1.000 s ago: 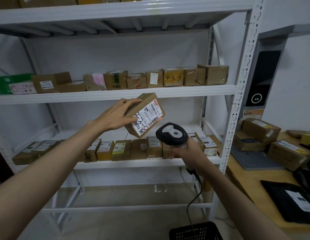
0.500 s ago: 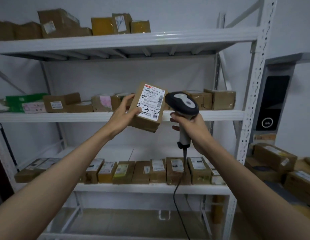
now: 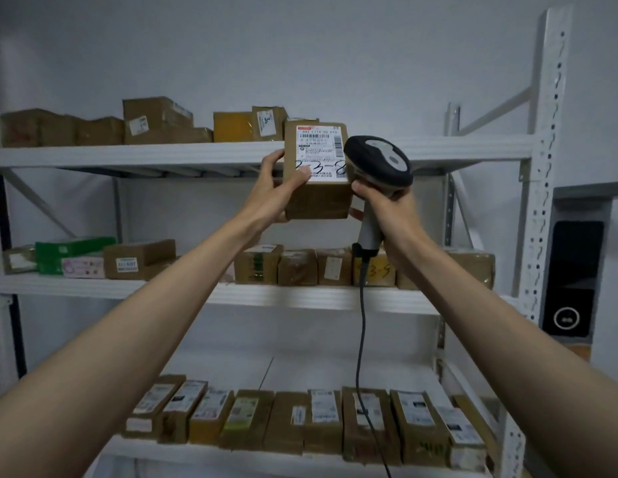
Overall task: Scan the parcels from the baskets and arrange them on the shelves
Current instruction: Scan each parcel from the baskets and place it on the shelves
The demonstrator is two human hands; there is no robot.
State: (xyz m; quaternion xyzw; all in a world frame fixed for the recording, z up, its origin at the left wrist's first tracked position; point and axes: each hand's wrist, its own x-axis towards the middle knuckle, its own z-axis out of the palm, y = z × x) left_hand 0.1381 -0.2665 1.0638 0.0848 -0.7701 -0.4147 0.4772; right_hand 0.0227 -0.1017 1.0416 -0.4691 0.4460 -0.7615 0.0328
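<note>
Both hands are up in the middle of the frame: my left hand (image 3: 278,182) grips the parcel (image 3: 317,174) from its left side, thumb lying across the lower edge of the white label and the other fingers wrapped behind, while my right hand (image 3: 386,208) is curled tight round the grey handle of the scanner (image 3: 378,160), whose dark head sits just beside the parcel's right edge, possibly touching it. A fingertip of the right hand also shows under the parcel's lower right corner, so that hand may be lending a little support. From the handle the scanner cable (image 3: 361,339) hangs straight down through the centre of the frame, in front of the row of boxes on the bottom shelf (image 3: 300,460). Beyond my forearms the middle shelf (image 3: 317,298) carries its own line of parcels, and farther up the top shelf (image 3: 455,151) has boxes along its left half with bare board to the right of the parcel I hold. The parcel is level with that top edge, label facing me with handwriting across it, so I judge it is bound for the top shelf. What worries me: the grip is one-sided and the scanner head crowds the box, so a nudge from it could twist the parcel out of my fingers; pushing it in could shove the yellow parcel (image 3: 233,127) behind it backwards; and the dangling cable could snag a box below if I swing the right arm away.
</note>
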